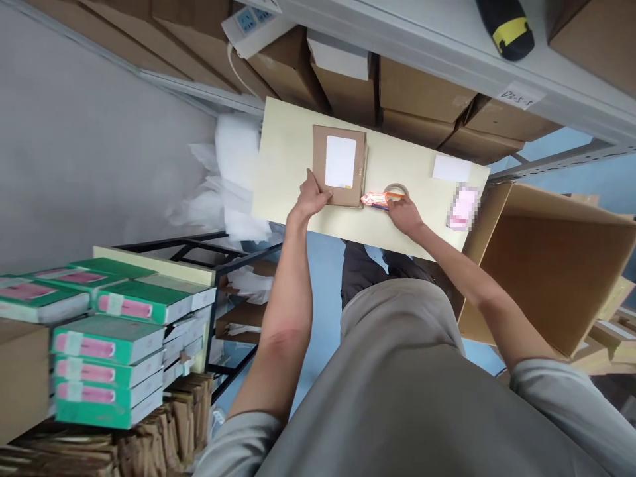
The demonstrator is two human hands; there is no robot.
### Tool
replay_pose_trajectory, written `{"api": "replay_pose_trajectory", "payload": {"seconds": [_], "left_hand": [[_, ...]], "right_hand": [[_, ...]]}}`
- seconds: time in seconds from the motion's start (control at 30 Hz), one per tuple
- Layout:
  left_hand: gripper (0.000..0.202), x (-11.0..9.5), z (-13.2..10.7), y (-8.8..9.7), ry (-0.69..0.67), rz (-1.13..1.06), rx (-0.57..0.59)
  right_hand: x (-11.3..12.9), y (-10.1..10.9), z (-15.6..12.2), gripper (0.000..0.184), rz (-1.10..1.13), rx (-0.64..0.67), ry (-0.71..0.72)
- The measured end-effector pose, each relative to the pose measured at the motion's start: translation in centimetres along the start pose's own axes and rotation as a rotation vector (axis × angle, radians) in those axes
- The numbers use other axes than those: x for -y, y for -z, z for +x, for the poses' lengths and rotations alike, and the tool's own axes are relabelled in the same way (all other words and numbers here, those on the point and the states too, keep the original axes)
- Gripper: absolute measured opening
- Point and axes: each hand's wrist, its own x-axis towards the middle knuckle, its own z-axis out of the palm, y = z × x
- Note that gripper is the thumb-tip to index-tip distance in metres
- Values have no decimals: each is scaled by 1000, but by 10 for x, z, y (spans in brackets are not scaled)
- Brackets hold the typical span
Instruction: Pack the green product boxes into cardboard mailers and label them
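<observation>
A small cardboard box [339, 199] with a blank-looking white label [340, 162] lies on the pale yellow table [288, 152]. My left hand [312, 197] grips its lower left corner, thumb on the top face and index finger along the left side. Just right of the box, my right hand [405, 215] is closed on a tape dispenser [377, 199] with orange and red-white parts. The dispenser's front end is close to the box's lower right edge; I cannot tell whether they touch. A tape roll [396, 189] shows as a ring above my right fingers.
A white paper [451, 167] and a pixelated pink item [463, 207] lie on the table's right end. A large open carton [556, 265] stands to the right. Green boxes [109, 338] are stacked at left. A shelf [422, 40] with cartons and a power strip [253, 26] runs behind.
</observation>
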Motion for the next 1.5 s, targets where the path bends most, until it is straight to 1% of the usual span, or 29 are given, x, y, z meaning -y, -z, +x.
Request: {"api": "replay_pose_trajectory", "payload": {"seconds": [0.07, 0.13, 0.23, 0.33, 0.43, 0.5, 0.57, 0.63, 0.7, 0.77, 0.8, 0.83, 0.9, 0.93, 1.0, 1.07, 1.13, 1.2, 1.27, 1.3, 1.37, 1.43, 1.5], "left_hand": [[107, -15, 2, -2, 103, 116, 31], [102, -33, 1, -11, 119, 159, 5], [86, -63, -3, -30, 63, 190, -59], [72, -87, -12, -47, -22, 209, -93], [68, -102, -25, -56, -116, 225, -116], [68, -106, -33, -57, -146, 234, -123], [69, -107, -38, -56, -150, 235, -124], [69, -105, -39, -55, -147, 222, -123], [70, -102, -37, -56, -155, 186, -124], [71, -99, -35, -57, -170, 128, -122], [72, -98, -34, -58, -176, 96, -119], [73, -97, -33, -58, -180, 69, -115], [74, -96, -33, -58, -183, 33, -102], [74, -96, -33, -58, -184, 27, -97], [74, -96, -33, -56, -187, 34, -92], [74, -96, -32, -52, -193, 49, -86], [75, -95, -30, -48, -201, 61, -69], [76, -94, -30, -47, -212, 67, -54], [77, -94, -33, -50, -233, 72, -50], [78, -95, -36, -54, -250, 80, -48], [80, -98, -47, -65, -293, 115, -35], [82, -100, -61, -80, -327, 175, -18], [83, -100, -75, -93, -315, 223, -16]], "right_hand": [[18, -5, -5, 53, 20, -21, -16], [33, -8, -7, 53, 37, -38, -20], [56, -9, -7, 50, 63, -53, 6], [84, -6, -4, 51, 132, -41, 38], [111, -3, -1, 49, 184, -5, 32], [119, -5, -5, 48, 194, 13, 15], [114, -11, -17, 51, 202, 25, -3], [94, -21, -40, 54, 215, 52, -28], [61, -31, -70, 53, 240, 124, -85], [21, -38, -97, 49, 221, 172, -201], [1, -38, -105, 50, 192, 171, -262], [-17, -38, -108, 52, 167, 149, -294], [-42, -32, -100, 54, 134, 106, -300], [-49, -28, -90, 55, 123, 86, -296], [-56, -20, -66, 54, 102, 55, -255], [-57, -15, -44, 53, 75, 36, -200], [-56, -14, -34, 52, 62, 33, -159], [-54, -16, -33, 51, 52, 45, -129], [-46, -19, -38, 50, 34, 58, -79], [-38, -20, -40, 50, 25, 63, -45], [-13, -21, -41, 51, 23, 56, 30], [21, -21, -37, 51, 42, 36, 89], [56, -19, -31, 50, 80, 21, 134]]}}
